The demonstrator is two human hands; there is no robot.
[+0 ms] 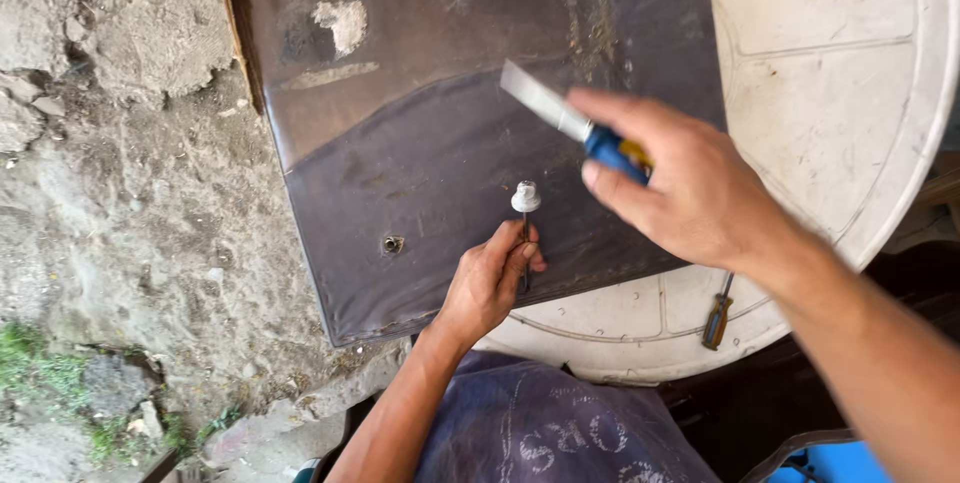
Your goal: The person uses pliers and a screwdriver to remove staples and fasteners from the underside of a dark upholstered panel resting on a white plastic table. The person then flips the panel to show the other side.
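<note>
A washer-headed screw [525, 199] is being pinched upright by the left hand [490, 283] on the dark metal sheet [440, 153] while a blue-handled tool [575, 125] is being gripped above it by the right hand [690, 188]; accurate alignment onto the screw head is judged necessary.

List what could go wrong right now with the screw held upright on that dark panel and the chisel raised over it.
1. The left hand pinches the screw just below its head; the chisel in the right hand could hit fingers.
2. The dark panel overhangs the round white table, so it might shift or tip.
3. The screw may skid sideways.

Left hand [488, 281] in pinching grip, right hand [690, 188] raised, fingers curled closed.
</note>
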